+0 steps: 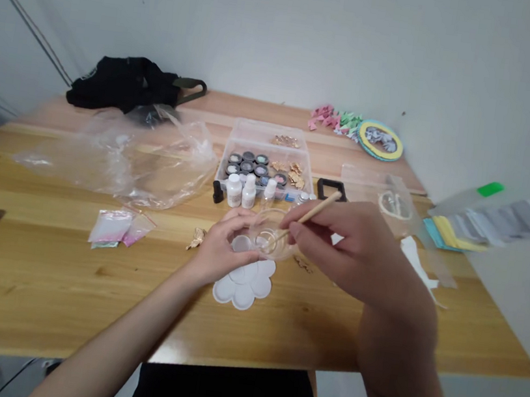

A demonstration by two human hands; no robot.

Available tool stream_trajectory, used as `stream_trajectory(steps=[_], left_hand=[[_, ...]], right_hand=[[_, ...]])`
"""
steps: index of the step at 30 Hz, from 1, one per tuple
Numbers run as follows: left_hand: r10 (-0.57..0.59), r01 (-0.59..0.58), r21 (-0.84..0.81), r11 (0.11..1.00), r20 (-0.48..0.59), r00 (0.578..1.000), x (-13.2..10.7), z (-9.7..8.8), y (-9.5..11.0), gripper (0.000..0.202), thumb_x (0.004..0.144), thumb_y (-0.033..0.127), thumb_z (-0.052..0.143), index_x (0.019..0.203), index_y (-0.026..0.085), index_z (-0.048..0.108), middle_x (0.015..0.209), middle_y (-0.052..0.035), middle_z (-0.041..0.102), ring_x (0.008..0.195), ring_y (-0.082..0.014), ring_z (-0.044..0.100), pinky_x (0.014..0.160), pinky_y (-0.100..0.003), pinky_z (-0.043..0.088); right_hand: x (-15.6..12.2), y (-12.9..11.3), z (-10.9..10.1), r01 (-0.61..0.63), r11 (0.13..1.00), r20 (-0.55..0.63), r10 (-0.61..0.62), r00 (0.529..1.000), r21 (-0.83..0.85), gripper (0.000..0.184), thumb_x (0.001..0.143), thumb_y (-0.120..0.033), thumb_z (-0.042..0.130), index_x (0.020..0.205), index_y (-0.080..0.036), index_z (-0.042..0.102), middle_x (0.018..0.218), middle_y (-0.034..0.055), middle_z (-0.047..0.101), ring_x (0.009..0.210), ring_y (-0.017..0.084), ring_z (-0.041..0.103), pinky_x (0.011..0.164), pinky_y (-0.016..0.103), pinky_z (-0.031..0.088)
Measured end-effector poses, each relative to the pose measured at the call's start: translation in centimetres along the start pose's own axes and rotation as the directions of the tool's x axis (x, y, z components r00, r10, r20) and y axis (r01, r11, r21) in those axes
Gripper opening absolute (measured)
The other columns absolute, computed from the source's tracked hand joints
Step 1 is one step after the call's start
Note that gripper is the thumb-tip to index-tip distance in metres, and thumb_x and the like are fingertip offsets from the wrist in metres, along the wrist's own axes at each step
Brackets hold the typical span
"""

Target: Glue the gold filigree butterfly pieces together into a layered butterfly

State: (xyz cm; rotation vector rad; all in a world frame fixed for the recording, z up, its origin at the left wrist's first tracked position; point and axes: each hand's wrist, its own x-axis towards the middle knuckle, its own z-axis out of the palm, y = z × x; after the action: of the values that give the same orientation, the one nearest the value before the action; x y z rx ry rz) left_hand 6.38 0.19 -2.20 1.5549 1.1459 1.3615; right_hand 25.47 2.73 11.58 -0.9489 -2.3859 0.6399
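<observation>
My left hand [223, 245] is closed around the side of a clear plastic cup [280, 228], tilted with its mouth toward me. Between the thumb and fingers of my right hand [337, 245] is a thin wooden stick [319, 207], its lower end inside the cup. Whatever the cup contains looks clear and is hard to make out. Just below the cup, a white flower-shaped palette [244, 295] lies on the table, partly covered by my left hand. A gold metal piece [197, 239] lies left of that hand.
Behind the cup stand white bottles [249, 192] and a clear divided box [274, 135] holding small round jars and gold pieces. A crumpled plastic bag [151, 163] and small packets [115, 228] lie left. At right are a black frame [333, 183] and coloured sheets [457, 233].
</observation>
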Motion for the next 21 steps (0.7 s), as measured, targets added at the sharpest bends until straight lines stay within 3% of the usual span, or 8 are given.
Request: stream_trajectory(steps=[3, 7, 10, 14, 18, 21], left_hand=[[0.031, -0.031, -0.010, 0.999, 0.001, 1.000, 0.01, -0.05, -0.08, 0.045, 0.063, 0.027, 0.083, 0.107, 0.027, 0.070, 0.106, -0.0055, 0.059, 0.104, -0.0242, 0.058, 0.094, -0.047, 0.047], [0.019, -0.019, 0.003, 1.000, 0.008, 1.000, -0.01, -0.15, -0.06, 0.045, 0.064, 0.025, 0.082, 0.107, 0.025, 0.070, 0.107, -0.0063, 0.059, 0.105, -0.0242, 0.058, 0.093, -0.046, 0.049], [-0.008, 0.008, 0.012, 1.000, 0.019, 1.000, -0.01, -0.22, 0.01, 0.046, 0.065, 0.024, 0.081, 0.109, 0.024, 0.069, 0.110, -0.0075, 0.059, 0.107, -0.0249, 0.058, 0.093, -0.046, 0.049], [-0.006, 0.006, 0.003, 1.000, 0.006, 1.000, 0.06, -0.24, 0.04, 0.047, 0.064, 0.022, 0.081, 0.109, 0.024, 0.069, 0.108, -0.0069, 0.059, 0.106, -0.0246, 0.058, 0.092, -0.045, 0.050], [-0.026, 0.026, -0.010, 1.000, -0.004, 1.000, 0.11, -0.22, 0.03, 0.046, 0.063, 0.022, 0.080, 0.108, 0.024, 0.070, 0.109, -0.0070, 0.058, 0.107, -0.0245, 0.058, 0.092, -0.043, 0.050], [-0.046, 0.046, -0.005, 0.999, 0.008, 0.999, 0.15, -0.26, -0.03, 0.045, 0.064, 0.024, 0.081, 0.107, 0.024, 0.070, 0.109, -0.0071, 0.058, 0.108, -0.0247, 0.057, 0.095, -0.046, 0.048]], right_hand=[[0.10, 0.19, 0.06, 0.038, 0.999, 0.016, -0.039, 0.999, 0.022, 0.023, 0.088, -0.020, 0.052, 0.069, -0.016, 0.065, 0.074, 0.0011, 0.071, 0.054, 0.007, 0.055, 0.054, 0.024, 0.036], [0.10, 0.28, -0.08, -0.002, 0.997, -0.084, -0.005, 0.996, -0.075, 0.024, 0.087, -0.019, 0.051, 0.066, -0.015, 0.064, 0.088, 0.0046, 0.074, 0.062, 0.010, 0.059, 0.056, 0.025, 0.036], [0.07, 0.19, -0.25, -0.040, 0.995, -0.054, 0.035, 0.998, -0.096, 0.023, 0.086, -0.020, 0.051, 0.068, -0.015, 0.065, 0.081, 0.0052, 0.073, 0.060, 0.011, 0.058, 0.054, 0.026, 0.035], [0.20, 0.28, -0.23, 0.013, 1.000, 0.076, -0.011, 0.997, -0.021, 0.024, 0.088, -0.022, 0.050, 0.071, -0.016, 0.066, 0.072, 0.0025, 0.071, 0.057, 0.010, 0.056, 0.054, 0.025, 0.036], [0.24, 0.54, -0.22, 0.020, 0.999, -0.002, -0.020, 1.000, -0.029, 0.026, 0.089, -0.020, 0.049, 0.066, -0.017, 0.062, 0.089, 0.0040, 0.074, 0.066, 0.011, 0.060, 0.059, 0.025, 0.039], [0.12, 0.49, -0.37, -0.024, 0.998, -0.025, 0.022, 0.999, -0.061, 0.026, 0.087, -0.021, 0.050, 0.065, -0.016, 0.061, 0.083, 0.0046, 0.073, 0.061, 0.011, 0.057, 0.056, 0.025, 0.037]])
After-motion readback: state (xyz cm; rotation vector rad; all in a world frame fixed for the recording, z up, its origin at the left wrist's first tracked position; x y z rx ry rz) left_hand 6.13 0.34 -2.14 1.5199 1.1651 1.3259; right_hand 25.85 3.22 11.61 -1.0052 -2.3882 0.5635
